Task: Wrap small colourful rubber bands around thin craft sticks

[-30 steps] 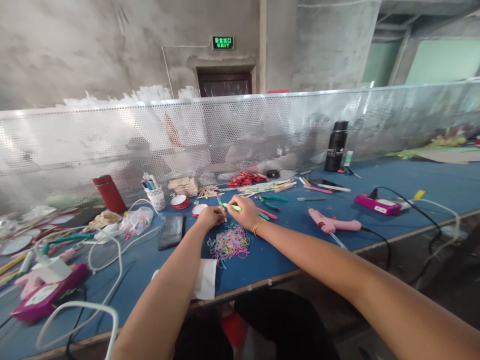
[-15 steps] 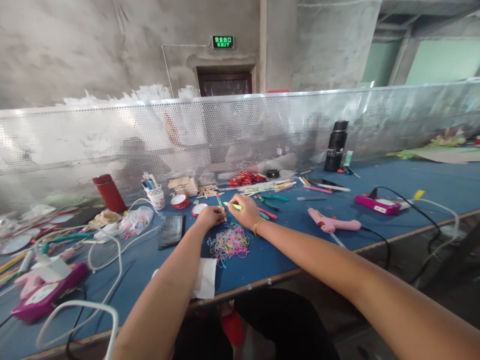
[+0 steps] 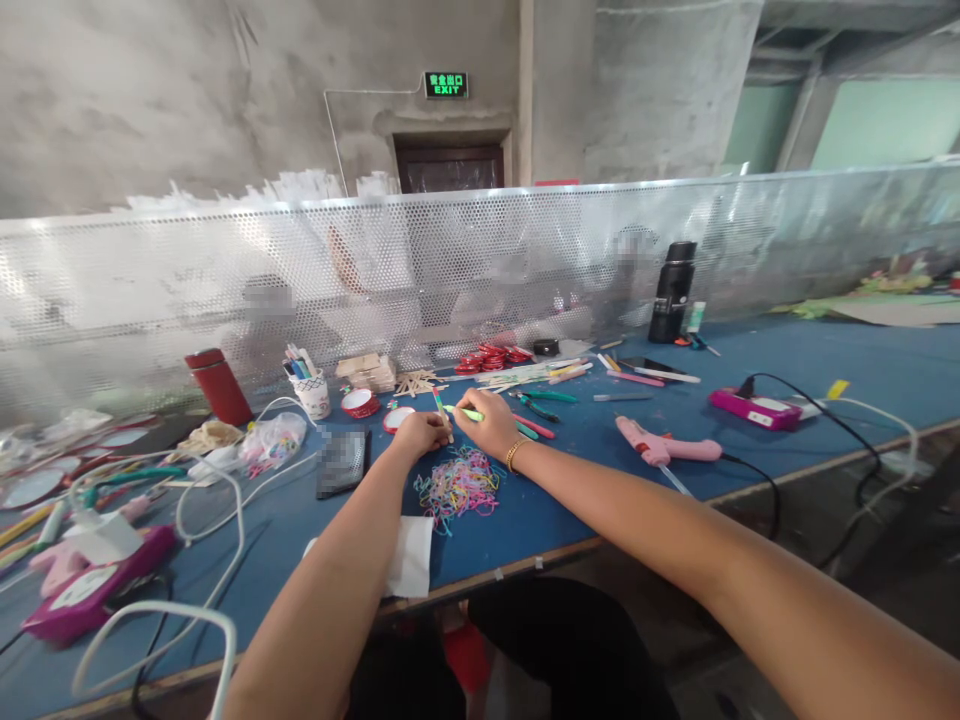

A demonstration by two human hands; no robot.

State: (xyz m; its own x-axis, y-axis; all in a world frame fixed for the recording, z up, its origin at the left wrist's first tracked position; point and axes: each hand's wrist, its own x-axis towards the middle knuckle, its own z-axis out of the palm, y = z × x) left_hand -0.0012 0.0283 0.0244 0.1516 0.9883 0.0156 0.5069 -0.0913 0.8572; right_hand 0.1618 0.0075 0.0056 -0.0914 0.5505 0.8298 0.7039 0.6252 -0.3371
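"watching the head feed from my desk, i see hardly any change over the last second. what do you make of the hands?"

"the left hand [image 3: 424, 434] is closed in a pinch on a slim stick [image 3: 439, 401], whose coloured end shows beyond the fingers, between the two hands at the blue table [image 3: 517, 533]. the right hand [image 3: 487, 425] is curled round a green marker [image 3: 472, 414]."

"and the marker's tip?"

"pointing at the stick, near that coloured end; at this size i can't tell whether it's touching."

"so what does the stillness mean?"

"i'd judge the pen work is staying at one spot on this stick, neither grip altered. the pile of coloured strings [image 3: 459, 488] lies just on the near side of the hands and hasn't shifted either."
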